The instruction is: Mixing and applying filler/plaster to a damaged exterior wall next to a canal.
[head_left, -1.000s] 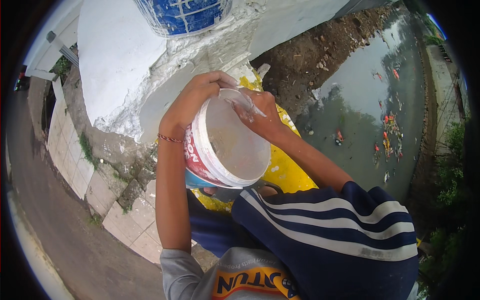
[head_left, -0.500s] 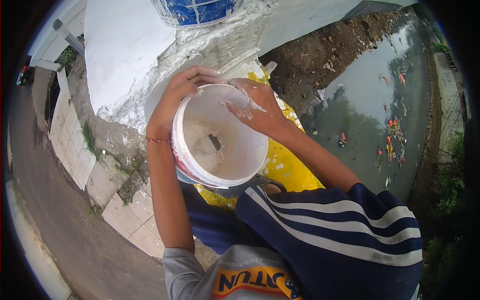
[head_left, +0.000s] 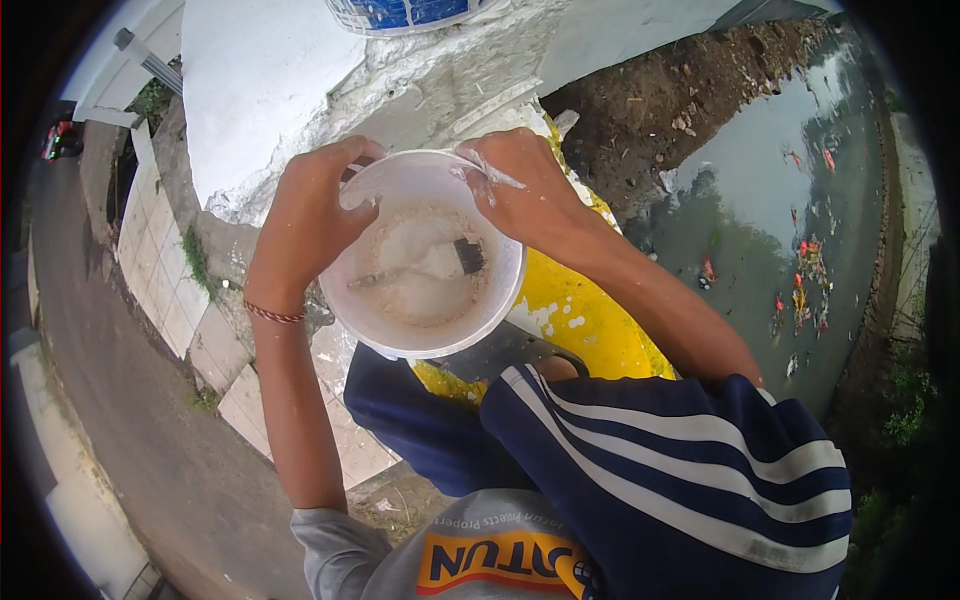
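Note:
A white plastic bucket [head_left: 505, 270] is held in front of me above my legs, its open mouth facing up. My left hand [head_left: 312, 205] is closed on its left rim, with the thumb inside and the fingers at the far edge. On the far right of the rim, my right hand [head_left: 530, 188] grips too, white smears across its skin and its fingers partly hidden. Inside the bucket lies a paintbrush [head_left: 468, 257] with dark bristles, its pale-smeared handle pointing left. A whitish layer with crumbly beige residue coats the bottom.
A blue container [head_left: 400, 14] in white mesh stands on the rough white wall ledge [head_left: 270, 110] ahead. Beneath me is a yellow, paint-spotted surface [head_left: 560, 300]. Murky water [head_left: 740, 210] with floating litter lies down right; a road [head_left: 110, 370] and tiled pavement [head_left: 170, 260] run left.
The bucket has shifted slightly left and levelled, showing more of its inside. The paintbrush now lies with its bristles to the right. My left hand has moved left, its thumb now inside the rim.

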A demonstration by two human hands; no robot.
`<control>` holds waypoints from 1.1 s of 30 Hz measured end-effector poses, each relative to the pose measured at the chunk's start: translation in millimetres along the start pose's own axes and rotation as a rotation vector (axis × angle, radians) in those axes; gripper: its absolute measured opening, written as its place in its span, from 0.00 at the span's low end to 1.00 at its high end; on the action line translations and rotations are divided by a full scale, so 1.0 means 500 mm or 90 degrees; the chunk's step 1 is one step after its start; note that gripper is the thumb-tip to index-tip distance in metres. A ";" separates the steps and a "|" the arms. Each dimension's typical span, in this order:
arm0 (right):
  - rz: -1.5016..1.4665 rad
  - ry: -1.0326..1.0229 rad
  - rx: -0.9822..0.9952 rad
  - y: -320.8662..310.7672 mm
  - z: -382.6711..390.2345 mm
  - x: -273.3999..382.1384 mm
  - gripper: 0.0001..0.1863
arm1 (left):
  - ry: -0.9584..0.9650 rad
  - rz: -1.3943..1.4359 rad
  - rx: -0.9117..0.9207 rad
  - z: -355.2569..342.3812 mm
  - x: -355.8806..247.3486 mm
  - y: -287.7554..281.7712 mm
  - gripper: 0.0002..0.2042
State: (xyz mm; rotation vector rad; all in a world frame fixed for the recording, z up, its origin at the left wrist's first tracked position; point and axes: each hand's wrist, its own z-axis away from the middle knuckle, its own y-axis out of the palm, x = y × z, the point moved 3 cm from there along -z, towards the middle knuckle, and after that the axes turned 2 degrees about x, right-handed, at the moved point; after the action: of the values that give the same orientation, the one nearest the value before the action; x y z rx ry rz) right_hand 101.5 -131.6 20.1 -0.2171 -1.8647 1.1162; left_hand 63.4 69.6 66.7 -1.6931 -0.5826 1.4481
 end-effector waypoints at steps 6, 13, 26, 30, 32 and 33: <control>0.090 -0.024 -0.027 -0.017 -0.015 -0.005 0.04 | 0.036 -0.179 -0.061 -0.035 -0.004 0.037 0.13; 0.144 -0.114 -0.066 -0.041 -0.025 0.007 0.03 | 0.070 -0.146 -0.071 -0.022 0.003 0.054 0.11; 0.046 -0.183 -0.115 -0.035 -0.018 0.103 0.05 | -0.083 -0.233 -0.192 0.063 -0.006 0.054 0.17; 0.005 -0.209 -0.118 -0.022 -0.008 0.127 0.06 | -0.100 -0.216 -0.316 0.088 0.010 0.070 0.16; -0.002 -0.222 -0.122 -0.021 -0.007 0.129 0.07 | -0.105 -0.172 -0.319 0.099 0.006 0.063 0.16; -0.012 -0.222 -0.107 -0.020 -0.007 0.129 0.08 | -0.110 -0.127 -0.318 0.105 0.007 0.059 0.16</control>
State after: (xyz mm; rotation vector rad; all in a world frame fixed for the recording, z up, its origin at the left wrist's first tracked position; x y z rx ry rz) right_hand 71.0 -99.6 68.2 -0.1041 -2.2679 1.0348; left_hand 9.3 70.5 40.5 -1.8219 -1.2558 1.3847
